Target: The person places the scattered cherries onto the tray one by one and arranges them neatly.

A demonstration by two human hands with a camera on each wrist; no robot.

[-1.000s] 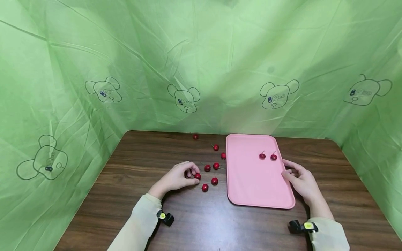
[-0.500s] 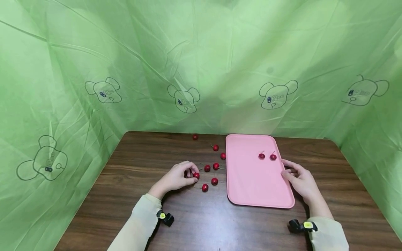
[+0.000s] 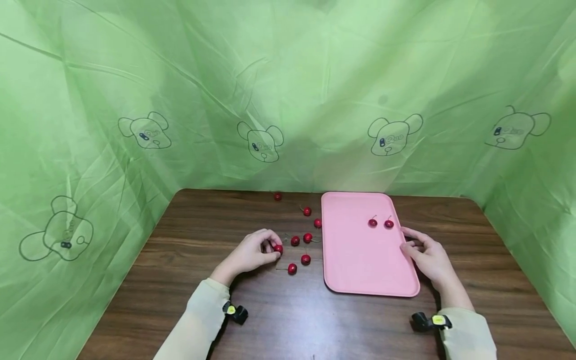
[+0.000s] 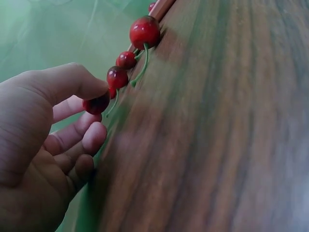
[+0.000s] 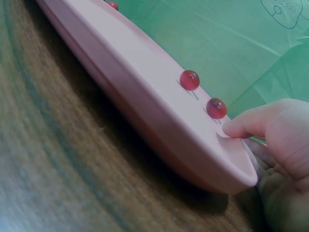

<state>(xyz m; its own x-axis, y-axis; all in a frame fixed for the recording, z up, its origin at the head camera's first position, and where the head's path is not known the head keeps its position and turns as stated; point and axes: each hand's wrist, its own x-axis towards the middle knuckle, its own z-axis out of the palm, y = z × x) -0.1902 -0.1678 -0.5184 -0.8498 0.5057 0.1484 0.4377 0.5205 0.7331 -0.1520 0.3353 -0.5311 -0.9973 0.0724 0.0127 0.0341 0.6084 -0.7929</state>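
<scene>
My left hand (image 3: pixel 252 254) pinches a red cherry (image 3: pixel 278 249) between thumb and fingertips, left of the loose cherries. In the left wrist view that cherry (image 4: pixel 97 103) sits between the thumb and index finger; the other fingers are curled beneath. Closest to this hand are a cherry (image 3: pixel 294 241) and a stemmed cherry (image 3: pixel 292 269) on the table. My right hand (image 3: pixel 429 260) grips the right edge of a pink tray (image 3: pixel 364 272). The right wrist view shows its thumb over the rim (image 5: pixel 241 164), the other fingers outside, partly hidden. Two cherries (image 3: pixel 372 223) stand on the tray's far right part.
Several more cherries lie left of the tray, including one (image 3: pixel 317 223) close beside its left edge and one (image 3: pixel 277 196) near the back edge of the wooden table (image 3: pixel 288 320). A green cloth (image 3: pixel 306 90) hangs behind and at both sides.
The left hand has drawn the pinched cherry slightly left, away from the others. The right hand stays at the tray's edge, and the head view has shifted a little.
</scene>
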